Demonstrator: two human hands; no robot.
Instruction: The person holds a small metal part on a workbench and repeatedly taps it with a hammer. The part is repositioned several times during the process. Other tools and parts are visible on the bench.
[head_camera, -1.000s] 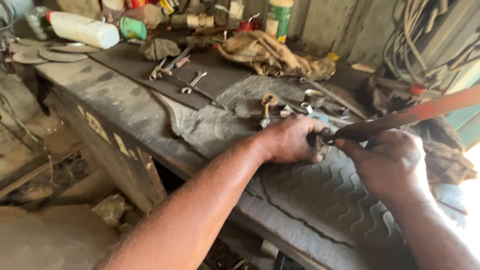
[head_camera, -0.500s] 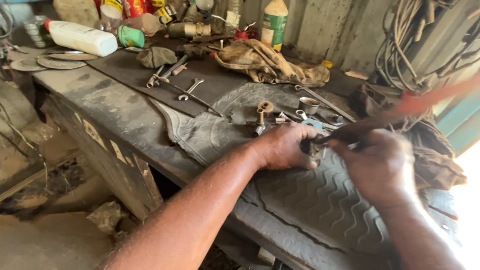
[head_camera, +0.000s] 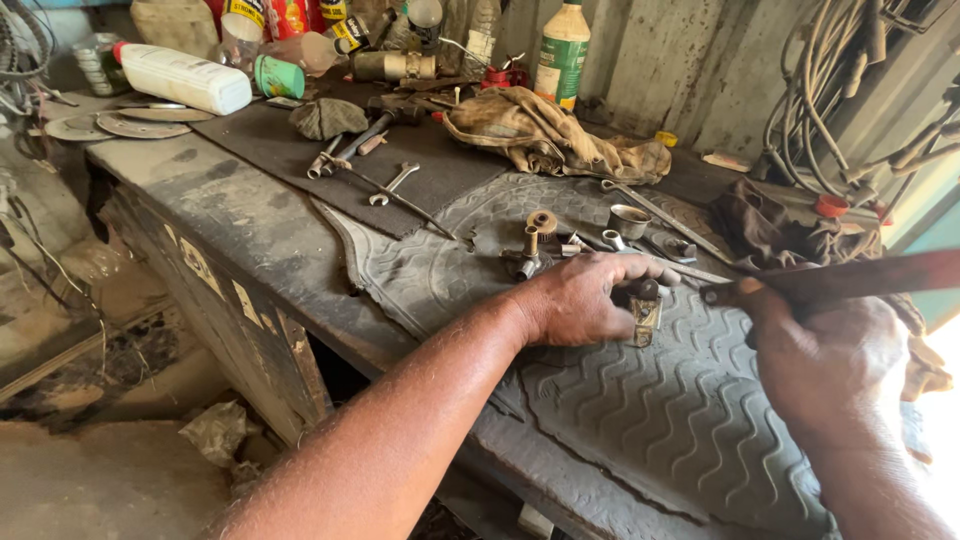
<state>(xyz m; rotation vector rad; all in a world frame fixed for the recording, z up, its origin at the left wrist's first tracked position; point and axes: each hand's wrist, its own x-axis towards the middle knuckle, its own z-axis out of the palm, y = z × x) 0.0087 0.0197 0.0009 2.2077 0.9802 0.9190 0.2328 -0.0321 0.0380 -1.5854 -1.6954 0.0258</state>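
Observation:
My left hand (head_camera: 580, 298) rests on a grey ribbed rubber mat (head_camera: 640, 420) and pinches a small dark metal part (head_camera: 643, 310) between thumb and fingers. My right hand (head_camera: 830, 365) is closed around a long rusty red-brown tool (head_camera: 850, 278), which reaches off to the right; its tip sits just right of the small part. Just behind my left hand lie small metal fittings, among them a brass-coloured bolt piece (head_camera: 530, 250) and a metal cup (head_camera: 630, 220).
The worn workbench (head_camera: 220, 210) carries spanners (head_camera: 395, 182), a crumpled rag (head_camera: 550, 130), a white bottle (head_camera: 185, 78), a green bottle (head_camera: 562, 52), cans and jars at the back. Cables (head_camera: 830, 80) hang at the right. The bench's left edge drops to a dirt floor.
My right hand has drawn the long tool a little to the right, away from the small part. My left hand stays on the part.

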